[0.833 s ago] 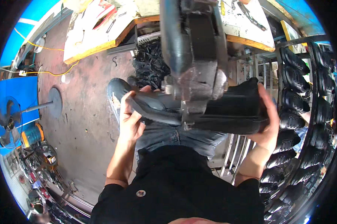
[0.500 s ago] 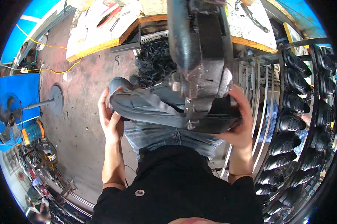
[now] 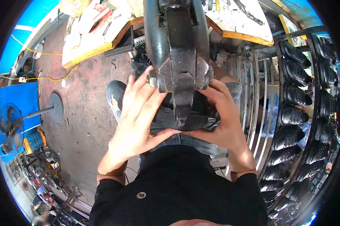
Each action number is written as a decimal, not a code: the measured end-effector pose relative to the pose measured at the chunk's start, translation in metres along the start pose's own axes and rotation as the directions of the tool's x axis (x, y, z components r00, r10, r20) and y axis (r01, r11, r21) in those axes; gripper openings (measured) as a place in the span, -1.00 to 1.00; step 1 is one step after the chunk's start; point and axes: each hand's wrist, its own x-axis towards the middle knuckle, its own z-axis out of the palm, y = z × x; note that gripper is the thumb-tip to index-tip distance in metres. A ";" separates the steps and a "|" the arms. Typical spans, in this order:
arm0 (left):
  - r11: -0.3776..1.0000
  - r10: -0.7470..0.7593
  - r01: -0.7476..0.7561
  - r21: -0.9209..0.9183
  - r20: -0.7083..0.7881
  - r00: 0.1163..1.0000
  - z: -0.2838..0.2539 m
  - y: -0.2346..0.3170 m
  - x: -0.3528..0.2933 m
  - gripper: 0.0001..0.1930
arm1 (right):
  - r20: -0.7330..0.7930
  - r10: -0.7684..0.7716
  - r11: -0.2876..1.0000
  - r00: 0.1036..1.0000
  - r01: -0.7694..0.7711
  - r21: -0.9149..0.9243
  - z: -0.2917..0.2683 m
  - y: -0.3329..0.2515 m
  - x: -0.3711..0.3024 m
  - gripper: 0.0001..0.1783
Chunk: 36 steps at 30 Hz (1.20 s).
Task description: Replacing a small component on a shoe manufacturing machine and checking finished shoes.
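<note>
A black shoe (image 3: 164, 119) sits beneath the dark metal head of a machine (image 3: 183, 66), lengthwise to me, with its rounded near end facing my body. My left hand (image 3: 138, 115) is wrapped round its left side, fingers reaching forward beside the machine head and thumb along the near end. From the other side my right hand (image 3: 226, 116) grips the shoe, its thumb meeting the left one at the near end. The machine's narrow tip comes down over the shoe's near part. Most of the shoe is hidden behind the machine head and my fingers.
A white-topped workbench (image 3: 92, 37) with tools and papers stands ahead. On the right, a metal rack (image 3: 279, 113) carries several black shoes (image 3: 294, 115). A fan (image 3: 11, 124) stands at the left, near a yellow cable (image 3: 60, 79). Black pieces (image 3: 140, 60) lie under the bench.
The shoe has turned from lying crosswise, toe to the left, to lying lengthwise under the machine head. My left hand has moved right and closer to my right hand. The view has shifted slightly.
</note>
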 end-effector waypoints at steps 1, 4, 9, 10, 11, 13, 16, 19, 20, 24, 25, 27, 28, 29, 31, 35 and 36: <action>1.000 -0.026 0.027 -0.007 0.017 1.000 0.001 0.003 0.003 -0.09 | -0.004 -0.001 1.000 1.000 0.001 0.000 -0.001 -0.002 0.000 0.07; 0.995 -0.027 0.035 -0.094 0.087 0.996 0.007 -0.008 0.005 -0.12 | 0.021 -0.016 0.997 1.000 0.018 -0.081 -0.002 -0.009 0.003 0.05; 0.931 -0.145 0.147 -0.334 0.032 0.989 0.021 -0.016 -0.002 -0.15 | 0.134 0.025 0.975 0.991 0.006 -0.222 -0.005 -0.026 0.015 0.07; 0.870 -0.225 0.200 -0.451 -0.001 0.974 0.028 -0.020 -0.008 -0.16 | 0.131 0.026 0.975 0.991 0.004 -0.222 -0.006 -0.025 0.014 0.07; 0.831 -0.289 0.269 -0.487 0.036 0.957 0.033 -0.023 -0.015 -0.17 | 0.106 -0.015 0.979 0.994 0.036 -0.201 -0.004 -0.022 0.013 0.13; 0.783 -0.265 0.209 -0.586 -0.009 0.964 0.042 -0.022 -0.014 -0.14 | 0.078 -0.053 0.980 0.996 0.067 -0.189 0.001 -0.010 0.009 0.19; 0.647 -0.285 0.161 -0.745 -0.041 0.958 0.056 -0.020 -0.020 0.00 | -0.114 -0.212 0.977 0.971 0.212 -0.014 0.026 0.048 -0.013 0.30; 0.502 -0.321 0.161 -0.850 -0.011 0.947 0.070 -0.023 -0.031 0.19 | -0.128 -0.086 0.980 0.988 0.107 0.166 0.061 0.098 -0.050 0.35; 0.438 -0.317 0.145 -0.887 -0.002 0.948 0.076 -0.026 -0.037 0.27 | -0.070 -0.008 0.991 0.998 0.017 0.134 0.070 0.113 -0.065 0.32; 0.699 -0.191 0.062 -0.712 -0.103 0.976 0.086 -0.046 -0.055 0.28 | 0.033 -0.060 0.994 0.998 0.056 0.095 0.058 0.102 -0.065 0.22; 0.699 -0.187 0.061 -0.712 -0.100 0.977 0.087 -0.042 -0.058 0.28 | 0.027 -0.058 0.994 0.998 0.055 0.094 0.055 0.096 -0.064 0.22; 0.277 -0.529 0.111 -0.955 -0.055 0.847 0.091 -0.031 -0.065 0.27 | 0.172 0.024 0.998 0.985 -0.035 0.060 0.051 0.089 -0.062 0.16; 0.223 -0.538 0.055 -0.973 -0.076 0.839 0.092 -0.032 -0.063 0.27 | 0.163 0.024 0.998 0.986 -0.034 0.058 0.051 0.089 -0.061 0.16; 0.297 -0.490 0.050 -0.954 -0.108 0.865 0.091 -0.035 -0.062 0.27 | 0.175 0.030 0.997 0.984 -0.041 0.063 0.051 0.090 -0.059 0.14; 0.368 -0.451 0.043 -0.929 -0.138 0.882 0.089 -0.032 -0.058 0.27 | 0.200 0.036 0.996 0.979 -0.051 0.072 0.051 0.091 -0.062 0.12; 0.406 -0.353 0.120 -0.906 -0.034 0.935 0.080 -0.020 -0.035 0.22 | 0.030 -0.054 0.983 0.998 0.048 0.176 0.052 0.114 -0.077 0.11; 0.422 -0.294 0.141 -0.896 0.012 0.956 0.076 -0.018 -0.030 0.20 | -0.017 -0.086 0.972 0.996 0.088 0.220 0.051 0.116 -0.077 0.11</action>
